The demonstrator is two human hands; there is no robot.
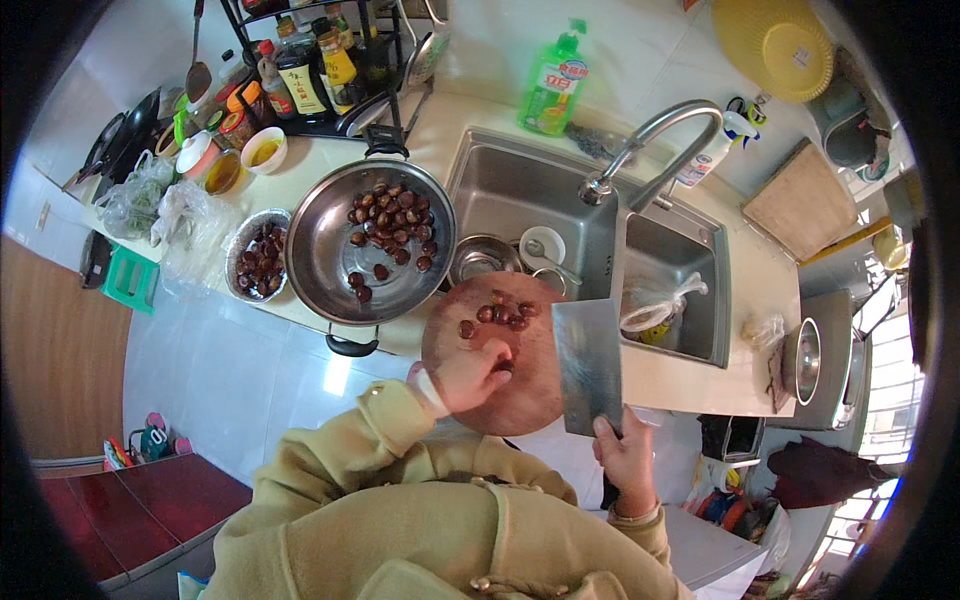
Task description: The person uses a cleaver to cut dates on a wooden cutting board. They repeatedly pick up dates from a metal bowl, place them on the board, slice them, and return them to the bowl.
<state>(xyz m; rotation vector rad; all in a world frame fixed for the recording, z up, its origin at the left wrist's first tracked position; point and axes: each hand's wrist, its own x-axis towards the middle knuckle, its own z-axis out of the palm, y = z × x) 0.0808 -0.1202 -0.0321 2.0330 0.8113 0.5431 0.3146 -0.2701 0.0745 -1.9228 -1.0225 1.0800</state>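
A round wooden cutting board [525, 390] lies at the counter's front edge, with several brown chestnuts [501, 314] on its far half. My left hand [472, 379] rests over the board, its fingers around a chestnut [505, 366] that is mostly hidden. In my right hand [624, 450] is the handle of a cleaver [589, 360]; its broad blade stands at the board's right side, away from the chestnuts. To the left, a two-handled steel pan [322, 247] holds many more chestnuts. Beyond it, a foil bowl [234, 259] contains reddish-brown chestnuts.
Behind the board is a double steel sink [525, 172] with bowls and a spoon in its left basin and a plastic bag [660, 307] in the right. A curved faucet [675, 120] and a green soap bottle [553, 90] stand behind. Sauce bottles [300, 79] fill a rack at the back left.
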